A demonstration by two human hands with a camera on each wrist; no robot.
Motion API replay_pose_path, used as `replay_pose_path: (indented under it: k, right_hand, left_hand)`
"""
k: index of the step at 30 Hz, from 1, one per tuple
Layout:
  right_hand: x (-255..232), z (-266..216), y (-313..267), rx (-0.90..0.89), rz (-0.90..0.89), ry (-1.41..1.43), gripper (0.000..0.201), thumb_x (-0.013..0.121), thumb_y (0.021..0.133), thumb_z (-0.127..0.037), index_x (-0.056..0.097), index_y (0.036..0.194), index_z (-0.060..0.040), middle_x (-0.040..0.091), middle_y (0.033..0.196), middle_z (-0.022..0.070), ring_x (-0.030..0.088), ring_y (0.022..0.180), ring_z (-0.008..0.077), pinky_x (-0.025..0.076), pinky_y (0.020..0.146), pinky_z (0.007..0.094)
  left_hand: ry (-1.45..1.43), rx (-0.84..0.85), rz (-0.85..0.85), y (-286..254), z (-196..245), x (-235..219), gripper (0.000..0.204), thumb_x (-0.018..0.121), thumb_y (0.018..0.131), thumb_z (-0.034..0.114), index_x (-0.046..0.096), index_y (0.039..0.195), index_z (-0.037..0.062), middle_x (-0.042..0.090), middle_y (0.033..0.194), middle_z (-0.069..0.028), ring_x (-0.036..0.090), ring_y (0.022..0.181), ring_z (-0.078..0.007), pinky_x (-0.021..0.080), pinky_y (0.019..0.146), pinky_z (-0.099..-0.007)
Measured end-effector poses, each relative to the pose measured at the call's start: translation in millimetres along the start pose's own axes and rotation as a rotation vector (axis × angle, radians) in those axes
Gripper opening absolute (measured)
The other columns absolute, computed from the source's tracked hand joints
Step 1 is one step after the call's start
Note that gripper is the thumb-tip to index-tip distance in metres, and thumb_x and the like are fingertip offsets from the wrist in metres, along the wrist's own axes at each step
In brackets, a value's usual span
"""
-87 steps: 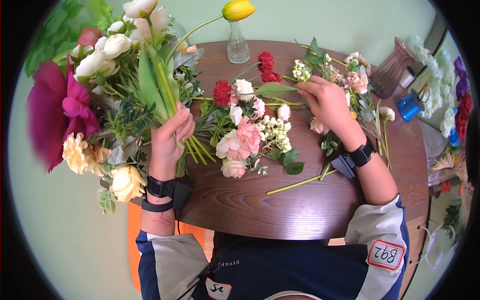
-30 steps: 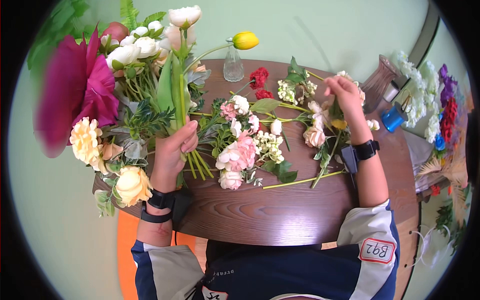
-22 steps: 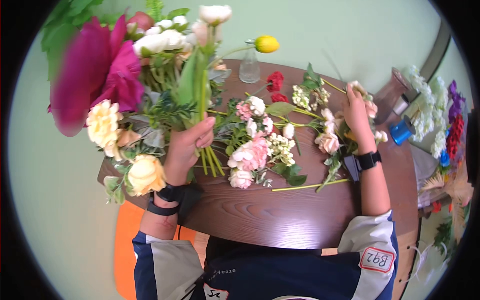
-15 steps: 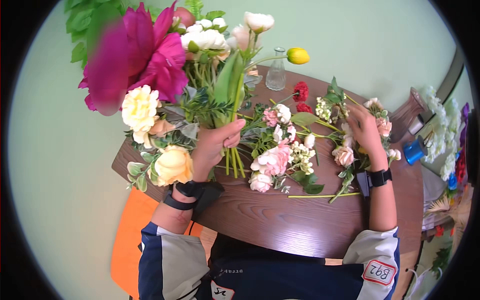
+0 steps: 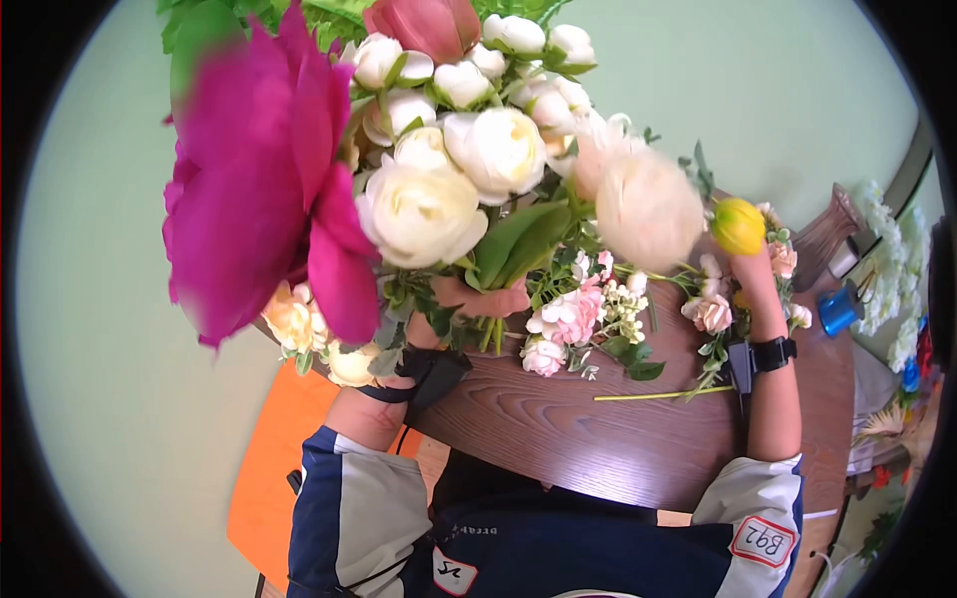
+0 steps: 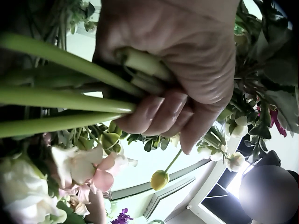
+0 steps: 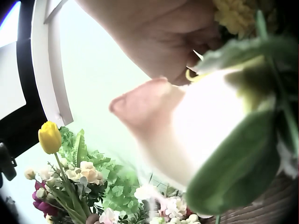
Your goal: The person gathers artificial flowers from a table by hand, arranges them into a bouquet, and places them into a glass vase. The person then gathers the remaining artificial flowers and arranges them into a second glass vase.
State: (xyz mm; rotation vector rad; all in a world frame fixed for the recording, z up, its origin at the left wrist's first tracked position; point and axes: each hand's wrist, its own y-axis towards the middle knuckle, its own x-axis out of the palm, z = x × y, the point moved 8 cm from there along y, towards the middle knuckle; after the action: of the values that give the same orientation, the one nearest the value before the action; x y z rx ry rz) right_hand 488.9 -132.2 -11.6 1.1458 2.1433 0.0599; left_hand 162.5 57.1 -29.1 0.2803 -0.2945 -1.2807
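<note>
Two sleeves (image 5: 384,513) show nearest on my head feed, at either side of the surface's (image 5: 578,448) curved near edge. An orange chair (image 5: 274,444) stands outside that edge, to the left. Just in from the edge, right of its middle, I see a cut stem (image 5: 658,395) lying flat.

Over the left side, the left hand (image 6: 163,70) grips the bouquet (image 5: 424,149) by its stems, fingers curled tight and the ends sticking out of the fist. The bouquet is raised, hiding much of the far edge from me: a magenta bloom (image 5: 259,189) on the left, white flowers (image 5: 498,154) in the middle, a yellow tulip (image 5: 738,227) on the right.

Mid-surface I have pink blossoms (image 5: 573,317) beside white berries (image 5: 624,317). Nearer the right edge, the right hand (image 5: 755,269) is among roses (image 5: 710,314), partly behind the tulip; its fingertips are hidden, so I can't tell whether it pinches anything.

Toward the far right are a blue spool (image 5: 839,311) and, beyond it, a vase (image 5: 824,239).
</note>
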Motion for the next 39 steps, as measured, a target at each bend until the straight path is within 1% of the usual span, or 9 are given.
replay_pose_path:
  k: [1,4,14,18,21,23,29,35,39]
  right_hand:
    - [-11.7,0.5,5.0,-0.228,0.128,0.086,0.017,0.063,0.075,-0.012,0.062,0.083,0.0026,0.059,0.068,0.0004,0.052,0.061,0.0061,0.041,0.053,0.023]
    - [-31.7,-9.4,6.2,-0.048,0.186,0.389,0.016,0.063,0.081,-0.016,0.062,0.086,-0.0012,0.055,0.07,-0.0047,0.046,0.06,0.004,0.036,0.052,0.0188]
    - [-39.2,-61.4,-11.9,-0.215,0.219,0.446,0.015,0.052,0.089,-0.013,0.059,0.091,-0.0002,0.056,0.073,-0.0012,0.046,0.066,0.0047,0.037,0.062,0.0178]
    - [-86.3,-85.9,-33.3,-0.36,0.53,0.657,0.017,0.054,0.088,-0.014,0.06,0.097,0.0,0.062,0.093,0.0063,0.054,0.084,0.0088,0.04,0.078,0.019]
    - [-90.0,-128.8,-49.5,-0.36,0.548,0.622,0.016,0.054,0.088,-0.012,0.06,0.096,0.0005,0.061,0.088,0.0054,0.052,0.072,0.0069,0.04,0.066,0.0167]
    - [-57.3,-146.5,-45.8,-0.269,0.088,0.795,0.016,0.053,0.088,-0.011,0.059,0.097,0.0011,0.06,0.083,0.0046,0.046,0.058,0.0046,0.034,0.052,0.0157]
    - [-8.0,-203.7,-86.9,-0.331,-0.057,1.018,0.017,0.052,0.088,-0.009,0.057,0.1,0.001,0.062,0.076,0.0102,0.04,0.042,0.0055,0.028,0.038,0.0174]
    - [70.0,-257.8,-103.1,-0.354,-0.311,1.119,0.008,0.049,0.086,0.002,0.048,0.093,0.0008,0.062,0.079,0.0147,0.058,0.052,0.0143,0.047,0.045,0.0241]
    - [104.3,-274.5,-98.9,-0.355,-0.301,1.104,0.008,0.046,0.088,0.0,0.049,0.094,0.0029,0.06,0.076,0.0107,0.057,0.053,0.0098,0.045,0.042,0.0196]
  left_hand:
    - [0.113,-0.014,0.076,-0.3,19.3,7.0,0.03,0.067,0.075,0.012,0.047,0.095,0.0026,0.044,0.066,0.0007,0.043,0.057,-0.0093,0.035,0.051,-0.0232]
    - [0.099,-0.018,0.078,-28.8,24.8,-14.2,0.03,0.067,0.075,0.012,0.047,0.095,0.0025,0.044,0.066,0.0006,0.043,0.056,-0.0092,0.034,0.051,-0.0231]
    - [-0.011,-0.04,0.059,-17.0,10.9,-17.4,0.029,0.066,0.075,0.012,0.047,0.095,0.0022,0.044,0.064,0.0005,0.042,0.055,-0.0091,0.034,0.05,-0.0226]
    - [-0.048,-0.024,0.065,10.5,3.7,-10.2,0.029,0.066,0.076,0.012,0.047,0.095,0.0021,0.043,0.064,0.0004,0.042,0.054,-0.009,0.034,0.05,-0.0225]
    - [-0.088,-0.025,0.055,20.1,-2.4,-5.8,0.029,0.066,0.076,0.012,0.047,0.095,0.002,0.043,0.064,0.0004,0.042,0.054,-0.009,0.033,0.05,-0.0223]
    - [-0.124,-0.03,0.051,18.4,-8.7,-1.5,0.029,0.066,0.076,0.012,0.047,0.096,0.0019,0.043,0.064,0.0003,0.042,0.053,-0.0089,0.033,0.049,-0.0222]
    - [-0.239,-0.075,0.063,25.7,-18.6,-7.8,0.029,0.065,0.076,0.013,0.047,0.096,0.0017,0.043,0.063,0.0003,0.041,0.052,-0.0088,0.033,0.049,-0.022]
    - [-0.233,0.098,-0.05,21.0,-6.7,2.5,0.024,0.06,0.082,0.017,0.046,0.096,0.0028,0.04,0.06,0.0015,0.038,0.049,-0.0062,0.03,0.046,-0.02]
    - [-0.26,0.116,-0.034,23.7,-6.9,4.3,0.024,0.06,0.083,0.018,0.046,0.096,0.0031,0.04,0.06,0.0016,0.038,0.049,-0.0062,0.03,0.046,-0.0201]
